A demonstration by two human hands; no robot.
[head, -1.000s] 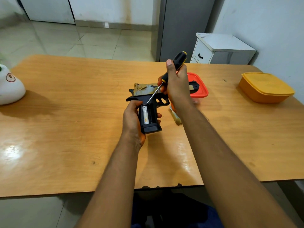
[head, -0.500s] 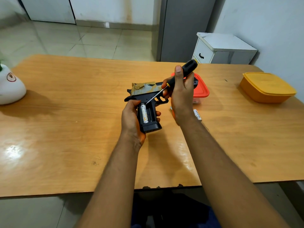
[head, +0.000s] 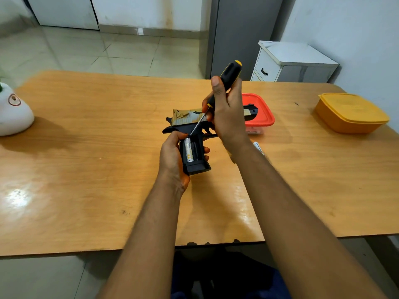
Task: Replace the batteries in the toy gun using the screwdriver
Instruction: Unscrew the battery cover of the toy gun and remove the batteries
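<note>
A black and tan toy gun is held above the wooden table, its grip pointing toward me. My left hand grips the handle, whose battery bay is open. One white battery sits in the bay's left slot; the slot beside it looks dark. My right hand holds a black and yellow screwdriver, its metal tip touching the top end of the battery bay. A loose white battery lies on the table beside my right wrist.
A red-lidded container stands just behind the gun. An orange lidded box sits at the far right. A white pot is at the left edge. A white cabinet stands beyond the table.
The screwdriver handle swung right and then back up, with the tip staying at the top of the battery bay. The loose battery beside my right wrist came into view.
</note>
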